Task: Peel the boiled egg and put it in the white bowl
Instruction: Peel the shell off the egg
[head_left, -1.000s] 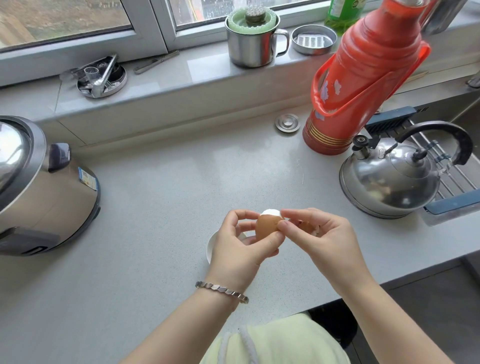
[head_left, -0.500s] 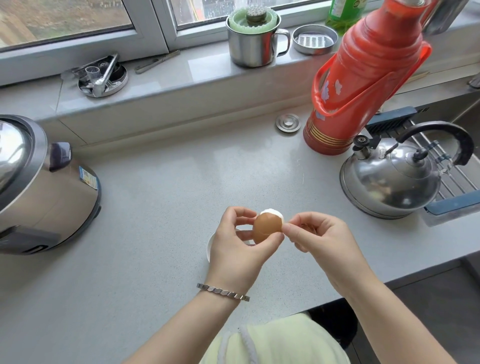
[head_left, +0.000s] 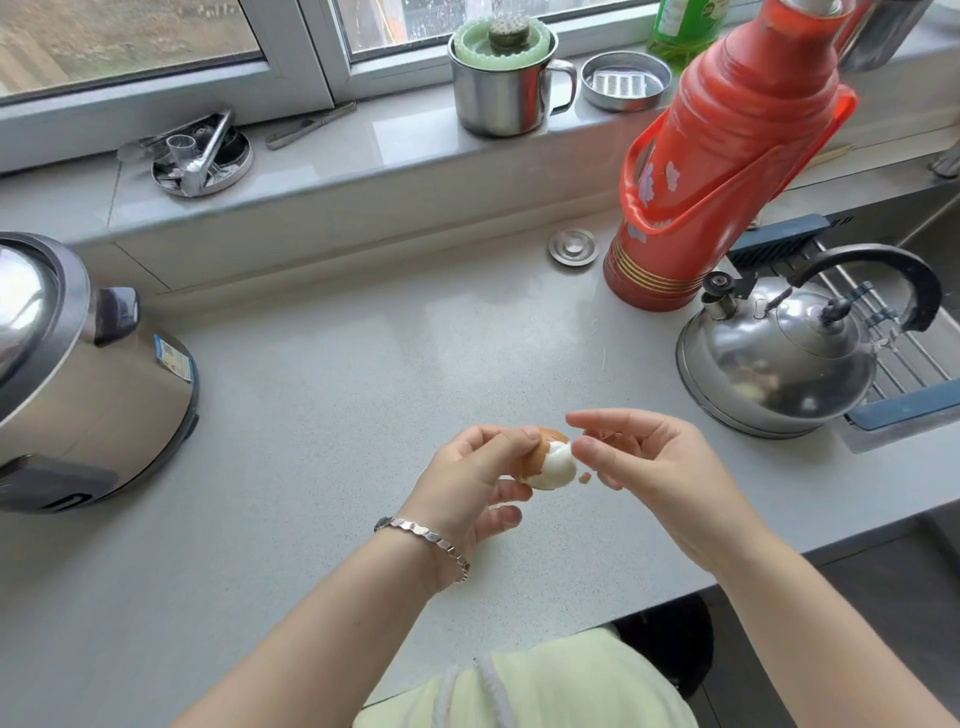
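Observation:
My left hand grips the boiled egg above the grey counter. The egg's right end is bare and white; brown shell still covers the part under my fingers. My right hand is just to the right, thumb and forefinger tips almost touching the bare end, with brown shell bits in its curled fingers. A small shell crumb hangs between the two hands. The white bowl is hidden beneath my left hand.
A steel rice cooker stands at the left and a steel kettle at the right, beside a sink rack. A red thermos is behind the kettle. A steel mug sits on the windowsill.
My left hand has turned the egg so its white end points right, and more white shows. My right hand has pulled shell away. The bowl's rim, seen before, is now covered.

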